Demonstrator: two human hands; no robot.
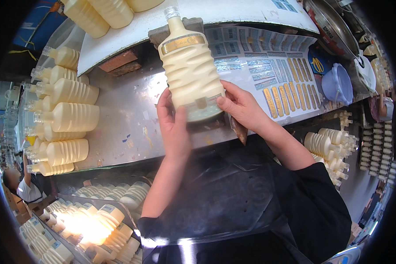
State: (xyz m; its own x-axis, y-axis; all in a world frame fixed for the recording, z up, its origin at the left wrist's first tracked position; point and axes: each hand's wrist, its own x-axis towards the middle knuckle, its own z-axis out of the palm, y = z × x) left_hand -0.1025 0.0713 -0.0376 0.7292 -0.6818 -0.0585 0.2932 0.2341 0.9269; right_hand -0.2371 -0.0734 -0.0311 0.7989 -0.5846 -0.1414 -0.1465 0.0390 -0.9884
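A large cream bottle [191, 77] with wavy ridges lies on its back over the metal table, its clear threaded neck pointing away from me. A gold label strip crosses its shoulder, and a clear band with a small square patch wraps the part near its base. My left hand [174, 121] grips the base from the left, slightly blurred. On the base's right side my right hand [240, 105] holds on, thumb pressing near the clear band. The neck end rests against a grey block [155, 36]. Right of the bottle, a sheet [279, 99] carries rows of gold and blue label strips.
Several cream bottles [72, 116] are stacked on their sides at the table's left. A white board [233, 13] with more bottles spans the back, above bricks [119, 61]. At right stand a lilac bucket [337, 83] and yellow-handled scissors [317, 66]. Crated bottles [108, 215] fill the lower left.
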